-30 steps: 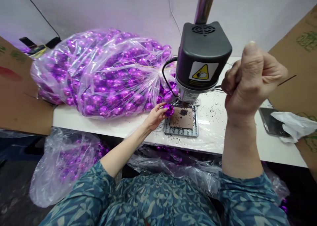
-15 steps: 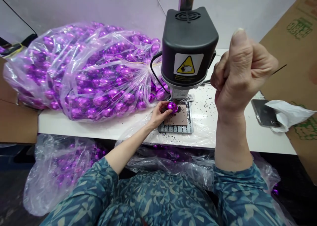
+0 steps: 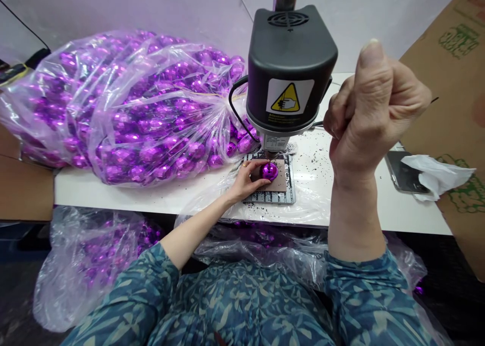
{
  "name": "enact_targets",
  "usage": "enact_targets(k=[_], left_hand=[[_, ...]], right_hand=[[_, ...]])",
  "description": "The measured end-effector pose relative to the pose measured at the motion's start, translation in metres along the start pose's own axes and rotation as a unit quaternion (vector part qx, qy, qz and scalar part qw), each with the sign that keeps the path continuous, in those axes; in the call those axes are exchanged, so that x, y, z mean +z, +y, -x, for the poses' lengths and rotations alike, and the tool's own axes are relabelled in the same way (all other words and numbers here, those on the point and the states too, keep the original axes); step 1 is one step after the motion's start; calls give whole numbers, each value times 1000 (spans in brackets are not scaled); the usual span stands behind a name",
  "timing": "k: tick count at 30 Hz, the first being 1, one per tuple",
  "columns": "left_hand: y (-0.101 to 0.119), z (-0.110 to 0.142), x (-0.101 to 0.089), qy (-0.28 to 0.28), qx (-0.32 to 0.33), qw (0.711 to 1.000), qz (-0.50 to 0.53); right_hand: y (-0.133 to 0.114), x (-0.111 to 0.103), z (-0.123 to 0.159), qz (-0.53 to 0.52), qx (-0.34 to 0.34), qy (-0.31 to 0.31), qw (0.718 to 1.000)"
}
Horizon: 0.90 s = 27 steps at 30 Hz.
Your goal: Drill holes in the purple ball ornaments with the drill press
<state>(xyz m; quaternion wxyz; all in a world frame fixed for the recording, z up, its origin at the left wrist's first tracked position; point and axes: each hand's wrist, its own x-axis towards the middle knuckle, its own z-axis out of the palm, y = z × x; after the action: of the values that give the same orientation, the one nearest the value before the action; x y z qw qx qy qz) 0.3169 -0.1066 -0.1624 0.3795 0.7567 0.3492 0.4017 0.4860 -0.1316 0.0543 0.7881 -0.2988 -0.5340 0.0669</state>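
My left hand [image 3: 246, 180] pinches a shiny purple ball [image 3: 269, 171] and holds it on the brown pad of the ribbed base plate [image 3: 287, 196], right under the head of a small black bench drill [image 3: 290, 70]. My right hand [image 3: 369, 111] is raised beside the drill head, fist closed round its thin metal lever [image 3: 432, 100], thumb up. Black specks of swarf lie scattered on the white table [image 3: 159, 197] around the plate.
A large clear bag full of purple balls [image 3: 125, 108] lies on the table to the left. More bagged balls [image 3: 94, 255] sit below the table edge. A phone [image 3: 402, 171] under a white tissue [image 3: 435, 174] lies at the right, beside a cardboard box [image 3: 454, 83].
My left hand has carried the purple ball from the plate's left edge onto the brown pad beneath the drill. My right fist has stayed on the lever.
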Motion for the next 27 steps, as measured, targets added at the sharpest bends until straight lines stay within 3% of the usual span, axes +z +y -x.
enact_targets(k=[7,12,18,24,27], left_hand=[[1,1,2,13,25,999,-29],[1,1,3,13,5,999,-34],[2,2,3,12,-5,1000,-21],[3,2,2,14,8,1000,-18],[2,2,3,10,0,1000,-21]], right_hand=[[-6,-2,5,47,24,-9,999],[-5,-4,18,0,-30,19,999],[-6,-16,44,80,-2,26,996],[7,-18,51,25,-76,35,996],[7,-18,53,36,-67,39,996]])
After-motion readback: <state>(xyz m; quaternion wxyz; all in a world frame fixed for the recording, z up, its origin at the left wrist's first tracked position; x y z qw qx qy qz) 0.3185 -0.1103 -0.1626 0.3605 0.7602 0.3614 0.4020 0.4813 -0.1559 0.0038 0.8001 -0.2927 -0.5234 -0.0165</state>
